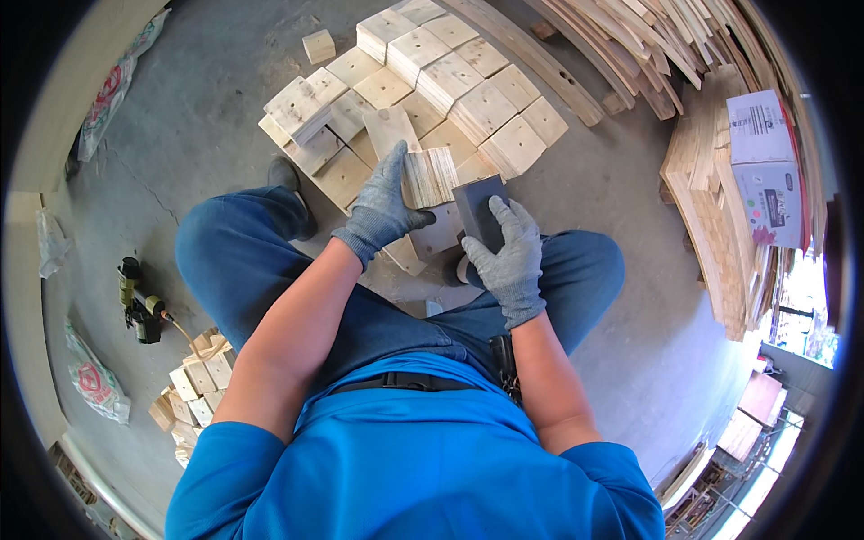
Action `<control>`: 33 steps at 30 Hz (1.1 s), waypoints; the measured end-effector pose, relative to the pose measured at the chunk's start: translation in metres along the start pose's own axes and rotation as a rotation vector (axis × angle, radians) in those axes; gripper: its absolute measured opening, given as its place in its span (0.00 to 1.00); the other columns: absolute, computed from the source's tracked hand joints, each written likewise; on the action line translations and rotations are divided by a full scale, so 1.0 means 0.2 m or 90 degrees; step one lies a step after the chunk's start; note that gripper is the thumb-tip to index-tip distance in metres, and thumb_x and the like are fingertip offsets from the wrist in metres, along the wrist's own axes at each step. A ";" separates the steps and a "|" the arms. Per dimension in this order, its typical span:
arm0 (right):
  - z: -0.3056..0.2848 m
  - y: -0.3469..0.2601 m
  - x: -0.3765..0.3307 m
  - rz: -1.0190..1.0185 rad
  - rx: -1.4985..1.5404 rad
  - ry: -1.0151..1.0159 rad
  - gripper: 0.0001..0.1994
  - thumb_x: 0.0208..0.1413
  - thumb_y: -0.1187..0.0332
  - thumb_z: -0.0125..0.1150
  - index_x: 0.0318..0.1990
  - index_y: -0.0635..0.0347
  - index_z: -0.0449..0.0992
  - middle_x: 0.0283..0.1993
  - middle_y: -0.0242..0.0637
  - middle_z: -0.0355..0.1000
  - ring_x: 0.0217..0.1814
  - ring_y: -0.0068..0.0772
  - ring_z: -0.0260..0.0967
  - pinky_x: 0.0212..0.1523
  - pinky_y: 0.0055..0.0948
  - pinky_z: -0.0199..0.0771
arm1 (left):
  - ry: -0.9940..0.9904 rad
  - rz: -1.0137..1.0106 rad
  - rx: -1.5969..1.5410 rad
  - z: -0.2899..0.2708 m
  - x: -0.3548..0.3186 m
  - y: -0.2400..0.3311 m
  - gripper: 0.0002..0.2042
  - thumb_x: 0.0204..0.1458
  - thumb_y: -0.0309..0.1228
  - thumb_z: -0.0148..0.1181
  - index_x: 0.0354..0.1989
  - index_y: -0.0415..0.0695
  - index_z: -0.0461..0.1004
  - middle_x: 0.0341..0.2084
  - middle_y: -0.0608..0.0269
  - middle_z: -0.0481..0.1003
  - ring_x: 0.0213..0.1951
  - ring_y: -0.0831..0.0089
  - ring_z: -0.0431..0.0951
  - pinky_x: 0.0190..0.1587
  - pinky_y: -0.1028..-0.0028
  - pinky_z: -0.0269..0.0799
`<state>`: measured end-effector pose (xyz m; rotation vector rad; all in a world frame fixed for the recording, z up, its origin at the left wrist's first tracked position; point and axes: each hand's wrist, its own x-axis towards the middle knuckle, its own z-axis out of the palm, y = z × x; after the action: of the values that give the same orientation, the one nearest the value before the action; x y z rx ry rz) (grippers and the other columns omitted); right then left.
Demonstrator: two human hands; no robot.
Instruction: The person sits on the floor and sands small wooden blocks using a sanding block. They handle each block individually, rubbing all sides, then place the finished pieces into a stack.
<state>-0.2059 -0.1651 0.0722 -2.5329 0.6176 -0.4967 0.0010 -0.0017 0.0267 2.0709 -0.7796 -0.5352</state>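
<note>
Both my hands wear grey knit gloves. My left hand (382, 209) grips a pale wooden block (430, 177) by its left side, with the fingers along it and the thumb at its near edge. Its layered, striped face is turned up toward me. My right hand (511, 256) holds a dark grey rectangular block (480, 209), thumb on one side and fingers on the other, just right of the wooden block. Whether the two touch I cannot tell. Beyond them stands a stepped stack of similar wooden blocks (481, 110), several with a small hole in the top.
One loose block (319, 46) lies beyond the stack. Long boards (621, 49) are piled at the far right, near a white carton (768, 171) on stacked timber. At my left are a nail gun (137, 304) with a hose, a smaller block pile (200, 382) and a plastic sack (94, 378).
</note>
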 end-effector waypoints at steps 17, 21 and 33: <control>0.01 -0.16 0.35 0.035 -0.096 -0.017 0.33 0.49 0.56 0.78 0.65 0.55 0.80 0.66 0.59 0.71 0.66 0.64 0.70 0.66 0.58 0.73 | 0.020 0.005 0.017 0.04 0.02 -0.05 0.59 0.33 0.40 0.89 0.76 0.43 0.57 0.67 0.44 0.68 0.68 0.46 0.72 0.72 0.59 0.69; -0.04 -0.10 0.17 0.027 -0.158 -0.025 0.35 0.49 0.55 0.80 0.66 0.55 0.79 0.66 0.62 0.70 0.68 0.65 0.68 0.69 0.57 0.70 | 0.001 -0.024 0.005 0.03 0.01 -0.01 0.58 0.33 0.39 0.88 0.75 0.44 0.58 0.67 0.44 0.68 0.68 0.46 0.72 0.72 0.59 0.69; 0.11 -0.19 0.39 -0.023 -0.181 -0.032 0.33 0.51 0.55 0.76 0.66 0.50 0.80 0.64 0.57 0.72 0.63 0.65 0.71 0.64 0.56 0.74 | 0.027 0.009 0.010 0.03 0.03 -0.04 0.57 0.33 0.40 0.88 0.75 0.44 0.59 0.65 0.44 0.69 0.67 0.46 0.72 0.72 0.60 0.70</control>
<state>-0.1182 -0.1663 0.0924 -2.8194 0.6657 -0.3778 0.0037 -0.0052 0.0157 2.0827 -0.7751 -0.4774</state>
